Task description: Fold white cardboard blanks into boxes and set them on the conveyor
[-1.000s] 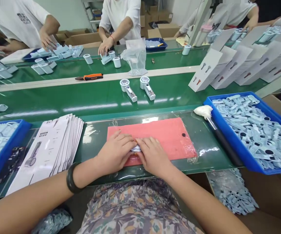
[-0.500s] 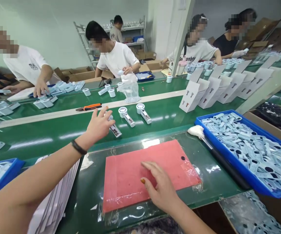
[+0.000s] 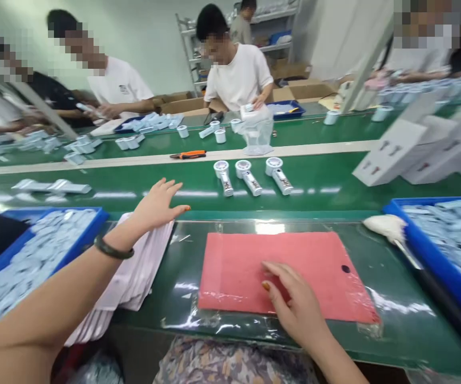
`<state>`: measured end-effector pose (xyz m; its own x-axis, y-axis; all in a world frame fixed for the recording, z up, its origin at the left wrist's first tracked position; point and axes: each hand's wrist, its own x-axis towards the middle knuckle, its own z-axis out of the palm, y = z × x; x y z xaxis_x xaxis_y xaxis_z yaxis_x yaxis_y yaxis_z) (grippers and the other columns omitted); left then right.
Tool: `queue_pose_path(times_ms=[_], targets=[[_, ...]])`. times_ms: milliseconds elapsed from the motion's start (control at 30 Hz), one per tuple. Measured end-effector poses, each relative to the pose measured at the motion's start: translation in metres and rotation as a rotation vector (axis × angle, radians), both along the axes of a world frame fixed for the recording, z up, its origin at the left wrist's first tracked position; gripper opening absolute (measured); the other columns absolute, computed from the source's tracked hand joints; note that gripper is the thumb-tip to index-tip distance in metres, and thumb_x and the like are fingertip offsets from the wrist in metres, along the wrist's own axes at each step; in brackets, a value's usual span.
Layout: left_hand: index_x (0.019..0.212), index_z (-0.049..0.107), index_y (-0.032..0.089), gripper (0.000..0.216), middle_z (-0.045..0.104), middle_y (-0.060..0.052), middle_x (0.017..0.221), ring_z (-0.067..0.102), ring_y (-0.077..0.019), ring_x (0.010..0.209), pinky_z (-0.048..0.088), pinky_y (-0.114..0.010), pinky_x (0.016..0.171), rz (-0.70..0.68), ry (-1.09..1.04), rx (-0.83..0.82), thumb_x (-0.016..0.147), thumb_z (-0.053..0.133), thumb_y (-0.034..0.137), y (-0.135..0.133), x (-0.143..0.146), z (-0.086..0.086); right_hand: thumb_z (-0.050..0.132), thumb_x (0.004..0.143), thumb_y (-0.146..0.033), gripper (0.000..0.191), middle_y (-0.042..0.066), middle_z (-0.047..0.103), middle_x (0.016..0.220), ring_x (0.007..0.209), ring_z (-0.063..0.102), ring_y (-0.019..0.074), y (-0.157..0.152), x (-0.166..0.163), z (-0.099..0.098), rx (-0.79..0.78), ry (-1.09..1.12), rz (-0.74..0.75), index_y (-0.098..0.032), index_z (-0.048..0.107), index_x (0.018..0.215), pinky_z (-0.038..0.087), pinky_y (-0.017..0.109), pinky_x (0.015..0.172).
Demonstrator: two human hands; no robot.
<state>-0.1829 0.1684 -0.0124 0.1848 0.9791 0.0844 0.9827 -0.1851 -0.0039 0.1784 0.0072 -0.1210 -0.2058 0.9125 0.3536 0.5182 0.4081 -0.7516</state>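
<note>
My left hand (image 3: 157,206) is open and empty, with its fingers spread just above the near edge of the green conveyor belt (image 3: 106,197). It is nearest to a stack of white printed cards (image 3: 142,272), which lies partly under my wrist. My right hand (image 3: 296,301) rests open and empty on a pink mat (image 3: 234,277), with its fingertips on the surface. Past the mat, three white round-headed devices with metallic handles (image 3: 250,178) stand in a row on the belt, out of reach of both hands' fingertips.
Blue trays heaped with pale blue parts stand at left (image 3: 34,256) and right (image 3: 442,245). A white-tipped brush (image 3: 386,226) lies by the right tray. Orange-handled pliers (image 3: 188,154) lie on the belt's pale divider. Co-workers handle parts across the belt, beside white display cards (image 3: 402,144).
My hands have parted from their joined position on the mat. A third device now stands in the row, and my left hand has drawn back left. The view has tilted upward.
</note>
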Motion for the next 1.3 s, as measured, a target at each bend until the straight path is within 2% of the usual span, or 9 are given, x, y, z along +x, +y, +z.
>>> queue_pose_path(times_ms=[167,300,500,633,733,900,1033,1167,1300], targets=[[0.144,0.058,0.009,0.087,0.057,-0.021,0.151,0.048,-0.044,0.145,0.042,-0.061,0.118,0.265,-0.048,-0.081,0.085,0.054,0.074,-0.124,-0.059,-0.017,0.049,0.104,-0.039,0.03,0.009,0.076,0.117,0.104,0.074,0.0293,0.003,0.003,-0.008,0.007,-0.062,0.006,-0.025,0.068,0.123,0.063,0.047,0.084],[0.144,0.059,0.008,0.078,0.052,-0.023,0.155,0.05,-0.0407,0.144,0.043,-0.06,0.118,0.336,-0.114,-0.039,0.094,0.044,0.066,-0.168,-0.065,-0.038,0.048,0.102,-0.045,0.034,0.009,0.077,0.116,0.104,0.074,0.0331,0.005,0.003,-0.005,-0.011,-0.09,0.006,-0.026,0.072,0.119,0.063,0.054,0.085],[0.139,0.065,0.018,0.062,0.06,-0.016,0.15,0.056,-0.0365,0.141,0.046,-0.057,0.118,0.266,-0.18,0.032,0.096,0.049,0.061,-0.193,-0.051,-0.039,0.053,0.099,-0.048,0.035,0.01,0.077,0.117,0.107,0.075,0.0297,0.014,-0.016,0.017,-0.303,0.174,0.082,-0.026,0.073,0.118,0.064,0.048,0.09],[0.138,0.064,0.022,0.048,0.065,-0.014,0.145,0.061,-0.0341,0.135,0.054,-0.055,0.111,0.059,-0.173,0.134,0.101,0.048,0.048,-0.216,-0.027,-0.045,0.061,0.097,-0.031,0.039,0.013,0.074,0.124,0.107,0.075,0.0235,0.041,-0.075,0.039,-0.577,0.41,0.213,-0.02,0.064,0.135,0.062,0.04,0.096],[0.139,0.063,0.023,0.042,0.066,-0.013,0.144,0.063,-0.0328,0.131,0.058,-0.052,0.107,-0.079,-0.118,0.189,0.101,0.051,0.037,-0.229,-0.011,-0.055,0.06,0.098,-0.022,0.047,0.017,0.074,0.12,0.096,0.077,0.0223,0.069,-0.129,0.048,-0.739,0.409,0.203,-0.011,0.056,0.143,0.063,0.037,0.086],[0.136,0.064,0.022,0.038,0.066,-0.013,0.143,0.064,-0.0346,0.129,0.061,-0.053,0.102,-0.13,-0.078,0.311,0.1,0.056,0.031,-0.232,-0.005,-0.061,0.068,0.091,-0.022,0.039,0.012,0.073,0.115,0.087,0.073,0.0223,0.096,-0.175,0.036,-0.694,0.398,0.171,-0.015,0.065,0.13,0.061,0.036,0.074],[0.134,0.064,0.024,0.035,0.069,-0.011,0.138,0.067,-0.031,0.126,0.06,-0.048,0.102,-0.102,-0.171,0.367,0.1,0.056,0.027,-0.232,-0.008,-0.049,0.067,0.092,-0.031,0.031,0.009,0.071,0.119,0.089,0.07,0.0192,0.098,-0.17,0.03,-0.614,0.459,0.151,-0.02,0.069,0.12,0.059,0.034,0.079],[0.132,0.063,0.024,0.034,0.07,-0.01,0.136,0.067,-0.026,0.126,0.058,-0.041,0.106,-0.163,-0.225,0.391,0.099,0.056,0.018,-0.238,0.0,-0.038,0.062,0.095,-0.044,0.028,0.005,0.073,0.099,0.081,0.068,0.0175,0.093,-0.159,0.036,-0.574,0.515,0.185,-0.02,0.071,0.105,0.057,0.032,0.076],[0.129,0.065,0.025,0.032,0.07,-0.009,0.135,0.067,-0.0235,0.126,0.057,-0.038,0.106,-0.205,-0.292,0.395,0.1,0.056,0.015,-0.243,0.01,-0.039,0.066,0.092,-0.045,0.026,0.003,0.073,0.088,0.075,0.065,0.0162,0.09,-0.158,0.038,-0.554,0.52,0.258,-0.019,0.071,0.092,0.054,0.03,0.072]])
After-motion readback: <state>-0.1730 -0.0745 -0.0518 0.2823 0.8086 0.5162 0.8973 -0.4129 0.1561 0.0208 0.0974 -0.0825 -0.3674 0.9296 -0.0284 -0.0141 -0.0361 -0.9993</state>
